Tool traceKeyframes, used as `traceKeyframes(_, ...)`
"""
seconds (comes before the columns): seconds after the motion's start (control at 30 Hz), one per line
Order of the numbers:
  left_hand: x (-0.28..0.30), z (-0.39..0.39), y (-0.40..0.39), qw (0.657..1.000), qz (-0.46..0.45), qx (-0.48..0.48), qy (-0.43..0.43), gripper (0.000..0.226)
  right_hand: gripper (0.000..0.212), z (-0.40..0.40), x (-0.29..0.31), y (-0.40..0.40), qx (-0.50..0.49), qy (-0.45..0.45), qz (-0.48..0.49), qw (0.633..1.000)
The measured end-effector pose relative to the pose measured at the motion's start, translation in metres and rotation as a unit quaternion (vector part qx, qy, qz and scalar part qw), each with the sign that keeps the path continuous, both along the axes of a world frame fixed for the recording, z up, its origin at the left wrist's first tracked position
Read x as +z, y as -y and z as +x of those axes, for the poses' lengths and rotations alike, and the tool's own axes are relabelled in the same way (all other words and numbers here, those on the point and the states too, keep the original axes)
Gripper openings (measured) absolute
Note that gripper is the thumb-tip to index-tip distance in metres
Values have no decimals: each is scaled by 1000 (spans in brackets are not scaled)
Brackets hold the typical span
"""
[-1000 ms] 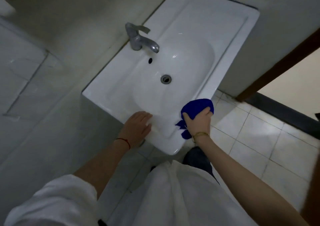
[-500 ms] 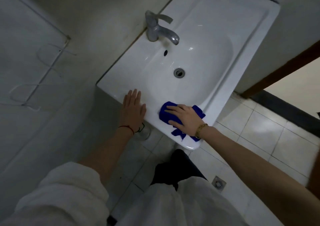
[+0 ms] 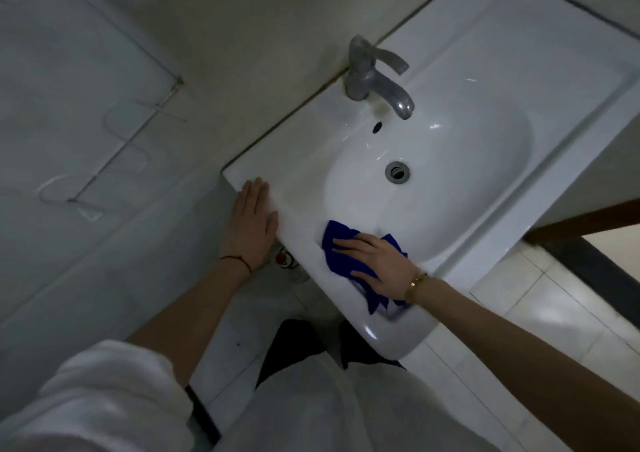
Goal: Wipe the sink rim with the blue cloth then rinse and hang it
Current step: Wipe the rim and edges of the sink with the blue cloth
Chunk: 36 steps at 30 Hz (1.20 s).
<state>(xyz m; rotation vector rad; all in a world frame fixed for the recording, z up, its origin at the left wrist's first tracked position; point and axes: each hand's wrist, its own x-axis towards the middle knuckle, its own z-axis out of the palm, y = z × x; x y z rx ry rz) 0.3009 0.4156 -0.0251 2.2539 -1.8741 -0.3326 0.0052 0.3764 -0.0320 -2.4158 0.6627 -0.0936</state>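
Note:
A white ceramic sink [image 3: 540,188] juts from the wall, seen from above. The blue cloth [image 3: 341,254] lies spread on its near rim. My right hand [image 3: 375,264] presses flat on the cloth with straight fingers, a gold bracelet at the wrist. My left hand [image 3: 251,225] rests flat over the sink's left front edge, fingers straight, a red string round the wrist. Part of the cloth is hidden under my right palm.
A grey metal tap [image 3: 374,81] stands at the back of the basin, with the drain [image 3: 397,172] below it. A wire rack [image 3: 114,161] hangs on the left wall. Tiled floor [image 3: 554,313] lies to the right, beside a dark doorway threshold [image 3: 588,264].
My right hand went from gripping the bunched cloth at the rim's right end to pressing it flat, sliding left along the near rim. My left hand flattened against the sink edge.

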Motion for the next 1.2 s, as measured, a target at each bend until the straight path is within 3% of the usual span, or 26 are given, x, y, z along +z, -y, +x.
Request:
traceKeyframes(0.1, 3, 7, 4, 1000, -2, -1, 13, 56, 46, 32, -4, 19, 4, -24, -34, 999)
traceKeyframes(0.33, 4, 20, 13, 999, -6, -32, 7, 52, 53, 124, 0, 55, -111, -76, -88, 987)
traceKeyframes(0.5, 6, 41, 25, 998, -3, -64, -13, 53, 45, 119, 1, 39, -158, 8, -72, 985)
traceKeyframes(0.6, 8, 53, 38, 997, -7, -79, -21, 53, 38, 101, 3, 35, -158, 37, -10, 987)
traceKeyframes(0.7, 8, 64, 46, 996, -2, -87, -19, 55, 32, 102, 11, 40, -316, 100, 75, 940)
traceKeyframes(0.77, 9, 70, 47, 995, 8, -95, -26, 56, 32, 118, 21, 52, -411, 157, 57, 896)
traceKeyframes(0.83, 9, 74, 46, 993, 11, -114, -33, 57, 36, 143, 32, 64, -409, 174, 3, 896)
traceKeyframes(0.9, 10, 77, 46, 992, 12, -120, -43, 58, 42, 166, 36, 75, -343, 137, -55, 928)
traceKeyframes(1.0, 11, 80, 46, 991, 9, -121, -58, 60, 51, 192, 23, 89, -241, 14, -131, 961)
traceKeyframes(1.1, 12, 85, 45, 989, 4, -137, -57, 60, 53, 190, 9, 113, -273, -15, -152, 950)
traceKeyframes(1.2, 12, 89, 45, 988, 4, -150, -34, 62, 54, 180, 5, 151, -372, -37, -142, 917)
